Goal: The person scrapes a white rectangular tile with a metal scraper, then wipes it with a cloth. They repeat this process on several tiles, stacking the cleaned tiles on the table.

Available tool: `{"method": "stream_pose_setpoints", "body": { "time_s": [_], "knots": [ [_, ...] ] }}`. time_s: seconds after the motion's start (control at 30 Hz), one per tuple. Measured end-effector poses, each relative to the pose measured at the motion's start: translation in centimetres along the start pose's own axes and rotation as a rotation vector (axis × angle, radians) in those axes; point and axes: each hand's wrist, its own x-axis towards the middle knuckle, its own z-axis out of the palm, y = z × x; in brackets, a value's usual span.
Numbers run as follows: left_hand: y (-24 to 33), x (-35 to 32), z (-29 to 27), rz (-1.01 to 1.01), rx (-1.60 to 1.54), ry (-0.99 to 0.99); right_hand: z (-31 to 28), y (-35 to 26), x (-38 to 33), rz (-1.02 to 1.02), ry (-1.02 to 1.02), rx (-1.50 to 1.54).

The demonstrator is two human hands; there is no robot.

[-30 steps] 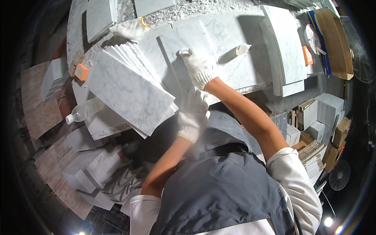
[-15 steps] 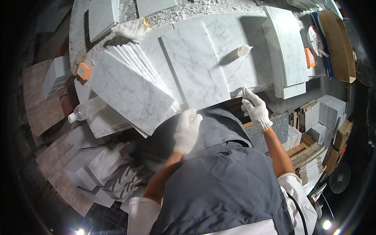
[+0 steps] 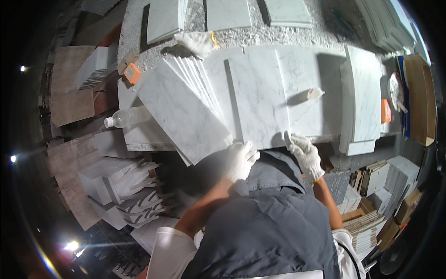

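Observation:
A white marble tile (image 3: 258, 97) lies flat on the bench in front of me. My left hand (image 3: 241, 160), in a white knitted glove, is at the near left corner of this tile with its fingers curled; anything inside them is hidden. Beside the near right corner is my gloved right hand (image 3: 306, 159), its fingers pinched together. A small greyish tip shows at its fingertips, too small to name. Left of the tile, a fanned stack of marble tiles (image 3: 183, 111) rests at an angle. To the right lies a small white bottle (image 3: 315, 94) on its side.
A stack of long marble pieces (image 3: 364, 97) stands at the right. On the left are a clear plastic bottle (image 3: 127, 117) and an orange box (image 3: 132, 73). An empty glove (image 3: 197, 43) lies at the back among white rubble (image 3: 260, 38). An open cardboard box (image 3: 419, 100) sits far right.
The view has shifted, so the bench appears lower and farther right. My right hand has come left to the tile's near right corner. My left hand has moved against its near edge.

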Motion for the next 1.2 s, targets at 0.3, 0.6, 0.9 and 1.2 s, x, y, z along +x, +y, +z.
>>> {"method": "stream_pose_setpoints", "body": {
  "time_s": [0.3, 0.6, 0.9, 1.2],
  "knots": [
    [6.5, -3.0, 5.4, -0.198, 0.138, 0.047, -2.8, -9.0, 0.5, 0.105, -0.211, 0.625],
    [10.0, -5.0, 5.2, 0.099, 0.375, 0.058, 2.1, -10.2, 3.7, -0.09, 0.013, 0.476],
    [14.9, -7.7, 4.6, 0.71, 0.488, -0.03, 0.7, -16.1, 5.1, -0.781, -0.197, 0.324],
    [13.9, -10.8, 3.9, 0.689, 0.371, 0.137, 1.3, -18.1, 4.7, -0.692, -0.418, 0.319]
  ]
}}
